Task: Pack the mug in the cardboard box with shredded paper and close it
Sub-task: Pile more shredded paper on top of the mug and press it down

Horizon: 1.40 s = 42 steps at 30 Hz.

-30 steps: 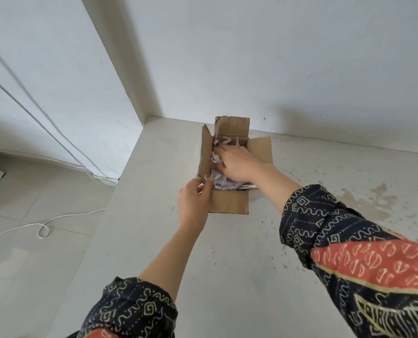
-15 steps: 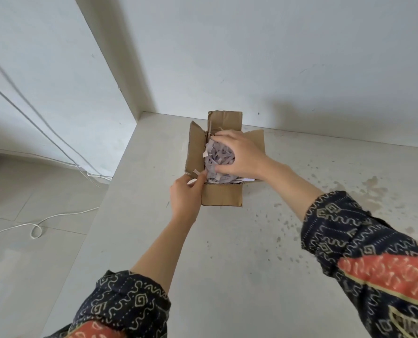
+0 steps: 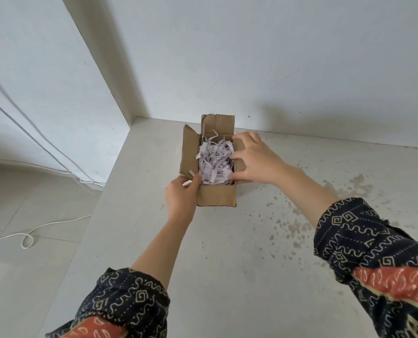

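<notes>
— padding step, i'd say: pale lilac shredded paper point(image 3: 215, 162) fills the small brown cardboard box point(image 3: 216, 195) to its rim, and its flaps stand open.
— where's the mug?
— not visible. if it is in the box, it lies under the strips; i cannot tell.
— and the hands?
— left hand point(image 3: 182, 198) holds the box's near left corner, thumb on the rim, fingers curled against the outer wall. right hand point(image 3: 254, 162) lies spread over the box's right flap, fingertips touching the paper's right edge, pinching nothing that i can see.
— so what comes next?
— likely the closing. a few strips stick up past the rim at the box's far end and one juts out by the left thumb; those want tucking in first, or they may catch in the seam. then fold the flaps down, with the box held steady on the speckled white counter point(image 3: 227, 264) so it doesn't slide.
</notes>
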Each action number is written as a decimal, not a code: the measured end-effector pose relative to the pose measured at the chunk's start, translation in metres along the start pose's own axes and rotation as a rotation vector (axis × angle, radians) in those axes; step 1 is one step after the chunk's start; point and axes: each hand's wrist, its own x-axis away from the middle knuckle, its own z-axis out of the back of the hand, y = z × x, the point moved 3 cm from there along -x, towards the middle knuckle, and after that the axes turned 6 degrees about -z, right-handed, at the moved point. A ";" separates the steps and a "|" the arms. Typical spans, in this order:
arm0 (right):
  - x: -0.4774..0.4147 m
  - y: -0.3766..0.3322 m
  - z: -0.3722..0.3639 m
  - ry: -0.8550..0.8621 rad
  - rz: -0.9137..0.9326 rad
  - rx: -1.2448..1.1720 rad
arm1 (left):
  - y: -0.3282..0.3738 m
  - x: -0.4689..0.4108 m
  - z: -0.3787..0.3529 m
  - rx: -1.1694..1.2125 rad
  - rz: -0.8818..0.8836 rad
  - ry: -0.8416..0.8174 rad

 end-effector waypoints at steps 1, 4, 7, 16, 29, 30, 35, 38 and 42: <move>0.000 -0.003 -0.002 0.032 -0.020 0.066 | 0.001 0.000 -0.001 -0.002 0.004 -0.003; -0.001 -0.012 -0.009 0.105 -0.063 0.122 | 0.002 0.002 -0.004 -0.023 0.014 -0.007; -0.001 -0.021 -0.018 0.178 -0.035 0.204 | 0.002 0.004 -0.005 -0.042 0.022 0.015; 0.000 -0.020 -0.029 0.187 -0.107 0.126 | 0.008 0.008 -0.007 -0.079 0.015 0.010; 0.019 -0.009 -0.011 0.012 -0.003 -0.263 | 0.010 0.007 -0.007 -0.098 0.016 0.010; 0.020 -0.011 -0.010 0.026 0.007 -0.236 | 0.010 0.007 -0.007 -0.099 0.013 0.007; 0.022 -0.024 -0.013 -0.011 0.051 -0.121 | 0.007 0.005 -0.007 -0.104 -0.001 0.017; 0.025 -0.030 -0.019 -0.069 0.045 0.013 | 0.007 0.006 -0.008 -0.096 0.007 0.020; 0.023 -0.032 -0.018 -0.168 0.036 0.060 | 0.009 0.004 -0.007 -0.087 0.026 0.027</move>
